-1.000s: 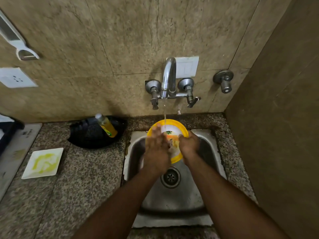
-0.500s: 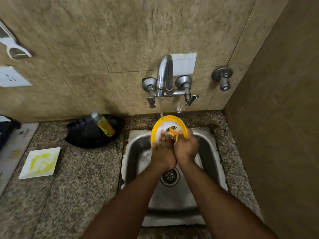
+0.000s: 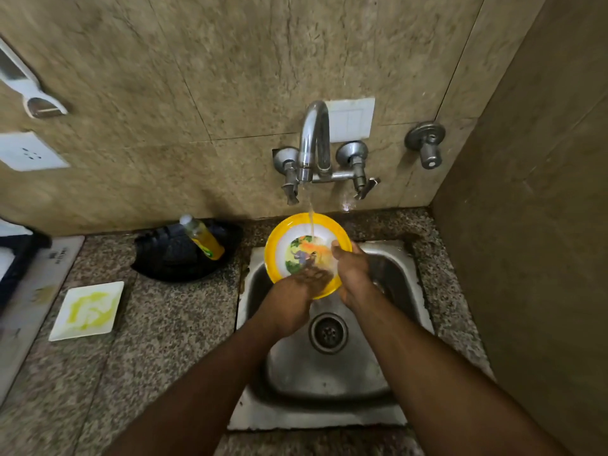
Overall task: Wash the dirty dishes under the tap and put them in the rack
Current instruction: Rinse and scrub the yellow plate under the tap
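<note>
- Both hands work over the sink (image 3: 399,258): my right hand (image 3: 351,269) grips the yellow plate (image 3: 283,232) by its rim, and my left hand (image 3: 297,292) rubs its face with flat fingers.
- Just above them, the tap (image 3: 314,139) pours onto the tilted plate.
- I fear the wet rim may slip from my grip.
- Far left of my hands, a square dish (image 3: 87,311) waits, dirty.

- Water runs from the tap (image 3: 314,143) onto the yellow-rimmed plate (image 3: 304,251), held tilted over the sink (image 3: 404,268).
- Right hand (image 3: 350,268) grips the plate's right edge; left hand (image 3: 296,301) presses its lower face.
- On the table (image 3: 171,340): a stained square white plate (image 3: 87,311) and a soap bottle (image 3: 202,236) in a black basket (image 3: 171,258).
</note>
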Motion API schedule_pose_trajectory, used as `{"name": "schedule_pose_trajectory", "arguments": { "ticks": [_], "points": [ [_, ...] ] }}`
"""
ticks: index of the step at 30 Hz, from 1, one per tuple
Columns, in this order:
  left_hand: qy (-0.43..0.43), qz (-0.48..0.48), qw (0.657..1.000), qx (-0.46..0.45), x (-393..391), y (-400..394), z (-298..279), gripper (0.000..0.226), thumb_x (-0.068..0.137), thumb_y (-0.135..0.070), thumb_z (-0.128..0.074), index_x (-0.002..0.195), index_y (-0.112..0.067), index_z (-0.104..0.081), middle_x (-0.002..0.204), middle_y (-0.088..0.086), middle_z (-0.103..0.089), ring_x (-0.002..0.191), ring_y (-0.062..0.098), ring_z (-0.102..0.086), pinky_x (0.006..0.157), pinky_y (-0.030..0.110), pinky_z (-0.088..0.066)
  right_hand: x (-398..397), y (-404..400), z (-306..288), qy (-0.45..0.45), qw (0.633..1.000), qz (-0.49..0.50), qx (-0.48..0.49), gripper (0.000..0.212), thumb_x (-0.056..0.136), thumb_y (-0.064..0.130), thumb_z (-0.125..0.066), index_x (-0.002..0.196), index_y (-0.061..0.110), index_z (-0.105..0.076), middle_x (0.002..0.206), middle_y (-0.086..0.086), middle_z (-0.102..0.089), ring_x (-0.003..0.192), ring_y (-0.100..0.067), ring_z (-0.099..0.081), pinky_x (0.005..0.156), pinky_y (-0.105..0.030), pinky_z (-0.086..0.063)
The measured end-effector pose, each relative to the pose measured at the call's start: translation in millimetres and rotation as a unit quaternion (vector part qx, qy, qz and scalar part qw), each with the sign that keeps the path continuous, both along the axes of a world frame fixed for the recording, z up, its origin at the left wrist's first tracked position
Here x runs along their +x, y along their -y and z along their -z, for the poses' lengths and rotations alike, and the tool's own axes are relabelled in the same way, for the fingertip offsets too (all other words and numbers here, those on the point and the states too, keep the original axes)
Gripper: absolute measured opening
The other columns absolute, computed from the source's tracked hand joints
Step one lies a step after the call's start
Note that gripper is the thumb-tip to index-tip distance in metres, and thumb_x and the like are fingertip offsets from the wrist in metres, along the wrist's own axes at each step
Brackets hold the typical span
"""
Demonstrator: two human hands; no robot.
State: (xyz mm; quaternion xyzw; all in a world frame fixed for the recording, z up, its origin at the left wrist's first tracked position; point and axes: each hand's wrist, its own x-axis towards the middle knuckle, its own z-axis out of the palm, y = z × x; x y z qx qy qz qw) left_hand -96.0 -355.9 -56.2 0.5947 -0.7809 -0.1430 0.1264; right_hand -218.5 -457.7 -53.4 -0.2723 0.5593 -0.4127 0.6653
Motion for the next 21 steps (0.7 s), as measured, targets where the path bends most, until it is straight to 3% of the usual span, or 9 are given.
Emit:
{"name": "schedule_pose_trajectory", "arguments": {
  "ticks": [1,4,7,9,12,14,16,18,21],
  "points": [
    [0.037,0.013,0.999,-0.013,1.5,-0.8,0.5,0.076,0.071,0.001,-0.062,0.146,-0.01,-0.056,0.147,0.011,-0.058,0.139,0.03,-0.053,0.117,0.037,-0.028,3.8,-3.3,-0.9,0.012,1.0,-0.009,0.007,0.015,0.102,0.014,-0.059,0.117,0.016,-0.058,0.101,-0.008,-0.069,0.084,-0.025,-0.068,0.072,-0.034,-0.059],
    [0.192,-0.012,0.981,-0.001,8.9,-0.6,1.8,0.083,0.077,-0.025,-0.054,0.158,-0.018,-0.038,0.166,0.011,-0.033,0.153,0.033,-0.032,0.122,0.057,-0.026,12.8,-14.1,4.9,0.052,0.997,-0.039,0.041,0.026,0.1,0.014,-0.061,0.124,0.006,-0.064,0.114,-0.02,-0.072,0.103,-0.039,-0.071,0.092,-0.055,-0.057],
    [0.237,-0.055,0.967,0.078,14.8,3.6,-9.0,0.096,0.082,-0.053,-0.056,0.165,-0.029,-0.013,0.173,0.01,0.005,0.16,0.034,-0.004,0.121,0.064,-0.014,17.4,-23.3,10.9,0.051,0.995,-0.049,0.068,0.022,0.1,0.015,-0.061,0.118,0.006,-0.068,0.116,-0.018,-0.072,0.105,-0.038,-0.07,0.098,-0.054,-0.055],
    [0.258,-0.023,0.956,0.139,16.1,8.3,-20.0,0.107,0.082,-0.055,-0.061,0.165,-0.024,-0.002,0.172,0.008,0.012,0.16,0.029,0.006,0.124,0.063,-0.005,20.1,-24.5,13.1,0.05,0.994,-0.054,0.086,0.032,0.098,0.031,-0.064,0.118,0.007,-0.07,0.114,-0.016,-0.074,0.105,-0.036,-0.071,0.097,-0.056,-0.055],
    [0.292,0.016,0.934,0.203,10.6,15.6,-39.9,0.101,0.086,-0.042,-0.062,0.165,-0.013,-0.004,0.172,0.014,0.002,0.16,0.029,0.0,0.125,0.06,-0.01,25.6,-17.7,26.6,0.031,0.989,-0.069,0.126,0.062,0.086,0.064,-0.066,0.112,0.009,-0.073,0.107,-0.014,-0.077,0.1,-0.034,-0.074,0.092,-0.055,-0.058],
    [0.309,0.017,0.926,0.219,2.1,18.2,-59.0,0.082,0.089,-0.03,-0.062,0.16,-0.008,-0.029,0.166,0.019,-0.027,0.152,0.033,-0.031,0.12,0.052,-0.032,28.4,-18.0,19.5,0.046,0.985,-0.067,0.153,0.058,0.094,0.057,-0.061,0.119,0.005,-0.071,0.113,-0.017,-0.075,0.101,-0.034,-0.073,0.09,-0.053,-0.059],
    [0.325,0.02,0.93,0.171,-6.0,18.0,-76.3,0.047,0.089,-0.024,-0.061,0.134,-0.01,-0.059,0.138,0.015,-0.061,0.123,0.036,-0.06,0.098,0.041,-0.05,30.4,-19.4,6.6,0.078,0.98,-0.073,0.168,0.051,0.101,0.047,-0.055,0.123,0.003,-0.068,0.116,-0.019,-0.073,0.096,-0.032,-0.073,0.08,-0.044,-0.061],
    [0.354,0.028,0.928,0.111,-9.7,15.6,-87.2,0.024,0.091,-0.021,-0.056,0.111,-0.013,-0.067,0.113,0.013,-0.07,0.101,0.035,-0.067,0.078,0.037,-0.046,31.6,-18.2,0.0,0.106,0.974,-0.091,0.177,0.047,0.104,0.043,-0.049,0.126,0.005,-0.066,0.113,-0.016,-0.073,0.087,-0.028,-0.074,0.069,-0.036,-0.06],
    [0.37,0.011,0.926,0.071,-3.6,13.0,-90.5,0.019,0.092,-0.021,-0.052,0.103,-0.017,-0.067,0.103,0.011,-0.072,0.09,0.034,-0.069,0.067,0.035,-0.037,34.4,-14.7,-7.3,0.125,0.968,-0.12,0.179,0.045,0.106,0.038,-0.046,0.134,0.005,-0.061,0.127,-0.019,-0.068,0.09,-0.029,-0.071,0.068,-0.037,-0.058]
  ]
}}
